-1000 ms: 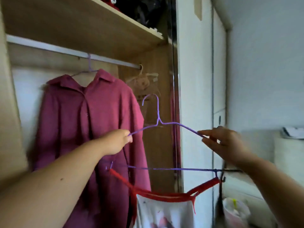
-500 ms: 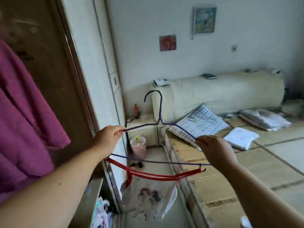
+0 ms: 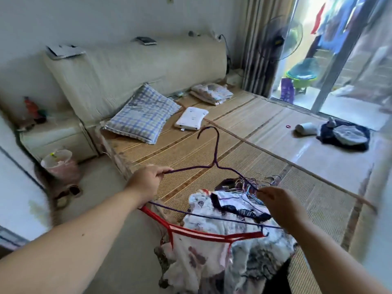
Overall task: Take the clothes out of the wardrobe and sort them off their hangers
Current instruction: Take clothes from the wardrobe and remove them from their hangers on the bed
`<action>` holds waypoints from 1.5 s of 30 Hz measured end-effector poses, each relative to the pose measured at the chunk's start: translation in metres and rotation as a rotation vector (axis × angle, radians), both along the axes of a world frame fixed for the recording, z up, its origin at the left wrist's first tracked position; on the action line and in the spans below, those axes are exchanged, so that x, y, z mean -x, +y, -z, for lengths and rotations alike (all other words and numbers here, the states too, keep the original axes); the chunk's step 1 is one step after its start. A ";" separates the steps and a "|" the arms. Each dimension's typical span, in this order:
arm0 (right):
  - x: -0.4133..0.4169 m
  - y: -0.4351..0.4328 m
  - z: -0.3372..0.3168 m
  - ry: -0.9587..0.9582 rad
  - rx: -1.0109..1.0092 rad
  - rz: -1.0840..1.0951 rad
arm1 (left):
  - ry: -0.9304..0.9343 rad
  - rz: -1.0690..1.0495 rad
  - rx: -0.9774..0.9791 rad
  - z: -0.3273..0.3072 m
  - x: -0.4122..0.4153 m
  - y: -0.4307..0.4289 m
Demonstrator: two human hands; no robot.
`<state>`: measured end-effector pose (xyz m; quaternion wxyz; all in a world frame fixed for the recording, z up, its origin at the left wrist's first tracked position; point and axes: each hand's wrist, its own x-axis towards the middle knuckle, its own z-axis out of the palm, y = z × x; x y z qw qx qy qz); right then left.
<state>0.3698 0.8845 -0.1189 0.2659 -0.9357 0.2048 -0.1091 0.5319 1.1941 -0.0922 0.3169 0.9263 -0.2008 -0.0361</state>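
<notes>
I hold the purple hanger [image 3: 214, 165] up in front of me with both hands. My left hand [image 3: 146, 182] is on the left end of the top wire. Its fingers [image 3: 157, 174] are curled tight round the wire. My right hand [image 3: 280, 206] is on the right slope of the wire, lower down and nearer to me. Its fingers [image 3: 262, 193] pinch the wire at their tips. The hook stands up between my two hands and points to the far side of the room.

The white top [image 3: 191, 259] with red straps hangs from the low bar of the hanger. It hangs below my hands, near me, with one strap at each end of the bar. It is not in my fingers at all; only the wire is.

Just behind the top, a pile of clothes [image 3: 233, 205] lies on the near part of the bed [image 3: 233, 128]. I cannot tell if the top touches the pile. A bunch of thin hangers [image 3: 267, 180] lies at the far edge of the pile, close to my right fingers.

Farther off on the bed lies a checked pillow [image 3: 142, 115]. A pink bin [image 3: 61, 164] stands on the left, and dark clothes [image 3: 343, 135] lie far right.
</notes>
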 end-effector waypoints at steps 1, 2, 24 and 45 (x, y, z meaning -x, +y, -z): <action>0.006 -0.018 0.010 0.016 -0.025 0.049 | 0.036 0.033 -0.007 0.009 -0.003 -0.023; 0.010 -0.034 0.021 0.032 -0.044 0.087 | 0.072 0.053 -0.010 0.017 -0.005 -0.045; -0.100 -0.156 0.183 0.566 -0.116 -0.034 | 0.334 0.111 -0.566 0.179 -0.081 -0.210; -0.201 0.246 -0.088 -0.267 0.035 -1.128 | -0.296 -0.520 -0.574 -0.092 0.039 0.106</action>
